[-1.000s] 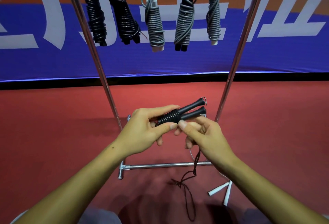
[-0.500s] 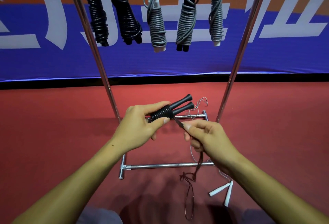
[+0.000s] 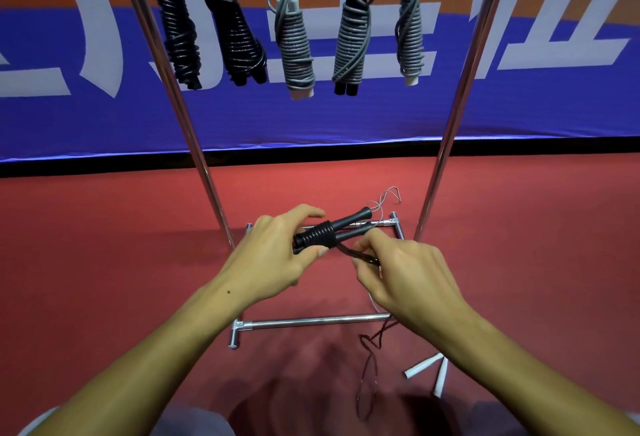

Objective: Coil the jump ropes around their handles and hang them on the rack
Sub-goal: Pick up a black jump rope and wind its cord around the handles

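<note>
Head view
Left hand [image 3: 273, 255]: fingers curled round paired black plastic jump-rope handles [image 3: 332, 232], partly wound, held above the red floor [image 3: 104, 262].
Right hand [image 3: 405, 276]: fingertips pinched the dark rope cord [image 3: 356, 254] just beside the coils.
Chrome metal rack [image 3: 311, 320]: five coiled ropes [image 3: 294, 41] hung from its top.
White handles [image 3: 424, 368]: lay on floor, lower right.

forearms bare | no sleeves, gloves or jewellery in view | small dark mole on left forearm [image 3: 228, 292]
</note>
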`<state>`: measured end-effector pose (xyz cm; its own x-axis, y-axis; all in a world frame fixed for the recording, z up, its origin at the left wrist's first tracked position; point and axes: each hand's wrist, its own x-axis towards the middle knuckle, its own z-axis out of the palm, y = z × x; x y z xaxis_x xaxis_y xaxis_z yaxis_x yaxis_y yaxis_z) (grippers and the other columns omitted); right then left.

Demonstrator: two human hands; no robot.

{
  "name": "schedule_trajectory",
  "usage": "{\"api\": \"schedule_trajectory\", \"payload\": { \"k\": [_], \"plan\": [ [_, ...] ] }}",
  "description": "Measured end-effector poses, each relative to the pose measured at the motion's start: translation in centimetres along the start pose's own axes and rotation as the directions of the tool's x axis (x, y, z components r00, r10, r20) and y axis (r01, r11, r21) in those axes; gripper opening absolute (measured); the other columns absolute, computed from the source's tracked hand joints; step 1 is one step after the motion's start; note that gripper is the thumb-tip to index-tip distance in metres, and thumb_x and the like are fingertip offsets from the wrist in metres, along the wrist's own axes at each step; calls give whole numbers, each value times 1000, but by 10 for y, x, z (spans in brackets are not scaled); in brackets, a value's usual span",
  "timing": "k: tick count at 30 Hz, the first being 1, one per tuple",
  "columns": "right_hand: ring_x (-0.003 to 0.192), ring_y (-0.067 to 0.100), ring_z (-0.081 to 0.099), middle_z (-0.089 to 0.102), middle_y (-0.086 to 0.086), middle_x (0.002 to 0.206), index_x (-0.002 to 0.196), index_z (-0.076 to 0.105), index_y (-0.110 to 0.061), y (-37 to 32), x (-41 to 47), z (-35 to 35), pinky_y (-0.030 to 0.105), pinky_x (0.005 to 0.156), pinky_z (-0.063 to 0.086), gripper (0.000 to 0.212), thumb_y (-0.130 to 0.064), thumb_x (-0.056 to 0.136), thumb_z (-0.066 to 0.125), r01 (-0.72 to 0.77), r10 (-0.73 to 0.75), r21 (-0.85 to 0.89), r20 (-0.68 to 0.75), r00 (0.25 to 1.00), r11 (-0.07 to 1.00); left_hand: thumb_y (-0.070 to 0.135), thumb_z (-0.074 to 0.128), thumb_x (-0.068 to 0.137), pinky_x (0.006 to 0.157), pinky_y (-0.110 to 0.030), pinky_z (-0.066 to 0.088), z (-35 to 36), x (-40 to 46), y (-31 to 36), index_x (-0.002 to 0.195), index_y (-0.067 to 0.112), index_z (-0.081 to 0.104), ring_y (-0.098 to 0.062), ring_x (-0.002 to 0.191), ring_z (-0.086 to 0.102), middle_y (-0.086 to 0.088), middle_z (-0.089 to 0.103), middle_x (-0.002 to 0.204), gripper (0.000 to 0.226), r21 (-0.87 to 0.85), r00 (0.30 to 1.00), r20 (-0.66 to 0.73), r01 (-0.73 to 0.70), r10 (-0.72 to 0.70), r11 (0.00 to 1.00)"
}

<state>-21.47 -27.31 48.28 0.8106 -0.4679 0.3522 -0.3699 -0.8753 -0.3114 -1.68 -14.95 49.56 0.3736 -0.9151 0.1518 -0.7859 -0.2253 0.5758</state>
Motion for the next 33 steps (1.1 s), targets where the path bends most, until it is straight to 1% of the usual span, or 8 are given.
{"api": "schedule_trajectory", "payload": {
  "k": [5, 8, 12, 21, 24, 28, 31, 33],
  "plan": [
    [82, 19, 67, 66, -10, 92, 108, 66, -32, 5, 3, -2, 38, 59, 49, 23, -43, 99, 48, 105, -105, -38, -10, 994, 994, 30, 76, 96, 72, -33, 59, -5, -1, 4, 116, 36, 62, -9, 49, 69, 5, 77, 83, 25, -27, 997, 82, 0, 2, 1000],
    [82, 14, 60, 54, -12, 101, 110, 66, -38, 12, 5, -5, 39, 63, 50, 14, -43, 99, 59, 69, -71, 74, 17, 997, 995, 26, 77, 95, 70, -31, 58, -5, 0, 6, 115, 33, 63, -10, 49, 69, 7, 77, 84, 25, -51, 993, 114, -1, 6, 999],
    [74, 3, 47, 54, -13, 94, 108, 73, -39, 20, 10, -9, 40, 64, 51, 14, -44, 95, 69, 14, -21, 176, 38, 999, 984, 26, 77, 95, 69, -28, 56, -6, -1, 8, 113, 33, 63, -11, 49, 69, 7, 78, 87, 24, -69, 987, 163, 0, 12, 998],
    [74, 1, 58, 65, -17, 81, 89, 63, -35, 28, 12, -10, 36, 69, 51, 23, -47, 84, 81, -64, 22, 293, 142, 990, 954, 26, 79, 94, 66, -25, 56, -7, -1, 9, 114, 35, 66, -13, 51, 71, 5, 77, 84, 26, -63, 941, 334, -34, 53, 997],
    [75, 5, 62, 66, -15, 80, 83, 66, -34, 30, 13, -9, 37, 70, 53, 23, -42, 79, 87, -108, 5, 401, 249, 968, 910, 26, 80, 94, 61, -20, 50, -7, -3, 10, 115, 37, 67, -15, 53, 71, 8, 75, 89, 27, -80, 902, 425, -51, 80, 995],
    [62, 3, 58, 68, -4, 73, 80, 77, -18, 32, 18, -13, 22, 62, 47, 20, -27, 74, 94, -179, -67, 564, 386, 920, 806, 33, 81, 93, 67, -30, 57, -7, -4, 8, 118, 41, 67, -26, 65, 74, 6, 75, 97, 30, -129, 850, 516, -46, 107, 991],
    [61, 5, 51, 68, 9, 67, 83, 82, -9, 33, 18, -20, 21, 60, 42, 16, -18, 75, 93, -289, -93, 676, 469, 878, 678, 24, 82, 94, 63, -40, 61, -11, -7, 11, 120, 35, 70, -36, 62, 70, 3, 76, 97, 31, -252, 816, 565, 35, 118, 967],
    [59, 5, 50, 66, 2, 63, 85, 82, -5, 35, 19, -23, 19, 58, 39, 14, -13, 77, 90, -342, -100, 719, 495, 863, 605, 17, 81, 94, 58, -39, 58, -16, -9, 13, 122, 29, 71, -32, 57, 64, -3, 77, 95, 32, -351, 802, 584, 112, 124, 930]
  ]
}}
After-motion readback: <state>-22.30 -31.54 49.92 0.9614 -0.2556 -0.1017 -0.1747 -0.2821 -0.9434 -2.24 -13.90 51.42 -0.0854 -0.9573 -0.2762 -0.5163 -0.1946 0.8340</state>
